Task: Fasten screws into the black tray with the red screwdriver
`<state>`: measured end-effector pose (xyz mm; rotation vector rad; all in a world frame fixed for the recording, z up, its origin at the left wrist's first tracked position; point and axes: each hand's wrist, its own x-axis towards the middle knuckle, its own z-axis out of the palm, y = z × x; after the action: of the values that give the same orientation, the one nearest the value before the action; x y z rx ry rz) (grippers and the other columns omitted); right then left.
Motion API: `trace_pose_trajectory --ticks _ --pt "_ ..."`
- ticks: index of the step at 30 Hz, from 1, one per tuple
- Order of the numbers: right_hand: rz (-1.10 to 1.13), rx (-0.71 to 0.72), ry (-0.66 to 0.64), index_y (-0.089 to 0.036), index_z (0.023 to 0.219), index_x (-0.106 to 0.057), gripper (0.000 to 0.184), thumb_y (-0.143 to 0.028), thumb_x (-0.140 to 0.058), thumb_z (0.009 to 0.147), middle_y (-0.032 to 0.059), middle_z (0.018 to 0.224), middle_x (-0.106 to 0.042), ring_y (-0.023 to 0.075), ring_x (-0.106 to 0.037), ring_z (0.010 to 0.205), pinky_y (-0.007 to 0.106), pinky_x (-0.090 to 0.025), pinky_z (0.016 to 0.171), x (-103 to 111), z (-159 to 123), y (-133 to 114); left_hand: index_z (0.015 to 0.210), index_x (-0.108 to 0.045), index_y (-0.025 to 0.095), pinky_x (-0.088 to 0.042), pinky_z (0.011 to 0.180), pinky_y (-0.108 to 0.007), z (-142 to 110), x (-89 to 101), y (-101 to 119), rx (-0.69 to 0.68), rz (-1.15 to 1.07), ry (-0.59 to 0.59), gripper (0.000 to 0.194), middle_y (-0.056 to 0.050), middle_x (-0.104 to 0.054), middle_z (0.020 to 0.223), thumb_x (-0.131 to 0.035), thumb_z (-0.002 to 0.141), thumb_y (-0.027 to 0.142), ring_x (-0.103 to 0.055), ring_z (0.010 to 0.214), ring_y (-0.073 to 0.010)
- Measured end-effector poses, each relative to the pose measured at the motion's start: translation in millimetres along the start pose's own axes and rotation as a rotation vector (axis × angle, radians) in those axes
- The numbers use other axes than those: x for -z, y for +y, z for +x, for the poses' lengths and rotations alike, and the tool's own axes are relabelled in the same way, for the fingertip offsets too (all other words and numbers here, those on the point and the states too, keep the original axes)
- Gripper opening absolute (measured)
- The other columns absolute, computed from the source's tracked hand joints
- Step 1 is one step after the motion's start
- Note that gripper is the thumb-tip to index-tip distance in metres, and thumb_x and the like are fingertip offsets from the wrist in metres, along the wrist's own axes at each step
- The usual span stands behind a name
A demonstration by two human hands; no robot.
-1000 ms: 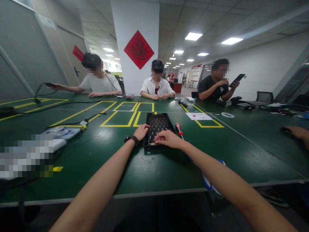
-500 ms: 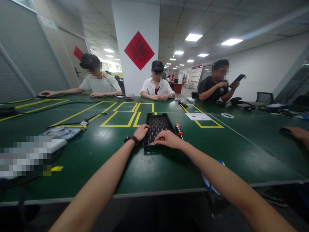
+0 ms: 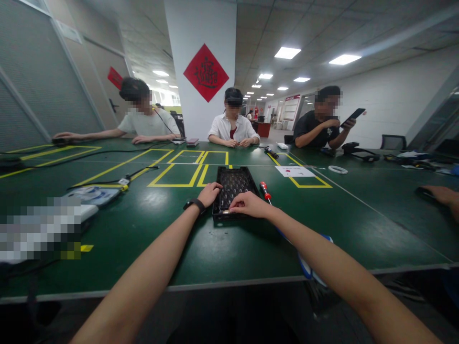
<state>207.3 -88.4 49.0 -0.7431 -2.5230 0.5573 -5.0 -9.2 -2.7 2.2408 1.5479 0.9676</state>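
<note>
A black rectangular tray (image 3: 236, 179) lies on the green table, its inside patterned with rows of small dark cells. At its left wall is my left hand (image 3: 210, 194), the fingers curled over the rim and a dark band round the wrist. My right hand (image 3: 245, 204) reaches in from the right, over the tray's near end. Thumb and fingertips pinch at a small yellowish piece (image 3: 225, 211) by the near left corner, too small to identify. Just right of the tray lies a screwdriver (image 3: 264, 190) with a red and black handle, its shaft partly behind my right wrist.
Blue-and-white scissor-like handles (image 3: 304, 265) lie under my right forearm. A paper sheet (image 3: 294, 171) and a white ring (image 3: 337, 169) are farther right. Cables (image 3: 139, 174) and a blurred white object (image 3: 86, 214) lie left. Several people sit around the table (image 3: 172, 258).
My right fingertips have shifted very slightly at the tray's near corner, where the yellowish piece now looks paler. My left hand stays on the rim. The whole view moves up slightly.
</note>
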Motion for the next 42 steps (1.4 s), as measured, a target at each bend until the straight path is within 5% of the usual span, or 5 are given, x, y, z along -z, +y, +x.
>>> trace_pose_trajectory --ticks 19,42 --pt "0.071 -0.041 0.028 -0.014 0.090 -0.064 0.027 -0.034 -0.058 0.073 0.0019 0.069 -0.061 0.0079 -0.047 0.057 0.019 -0.036 0.055 -3 0 1 0.095 -0.059 0.015 -0.036 0.090 -0.031 1 0.0 0 0.003 -0.011 0.001 0.034 -0.005 -0.058 0.098 -0.033 0.074 0.019 -0.047 0.097 -0.0182" --pt "-0.059 0.008 0.008 -0.016 0.087 -0.066 0.021 -0.031 -0.057 0.075 0.0045 0.082 -0.064 0.0116 -0.054 0.072 0.022 -0.038 0.066 2 1 -6 0.097 -0.058 0.016 -0.035 0.091 -0.032 0 0.8 2 0.042 -0.009 -0.005 0.033 -0.005 -0.057 0.102 -0.033 0.075 0.020 -0.046 0.099 -0.0181"
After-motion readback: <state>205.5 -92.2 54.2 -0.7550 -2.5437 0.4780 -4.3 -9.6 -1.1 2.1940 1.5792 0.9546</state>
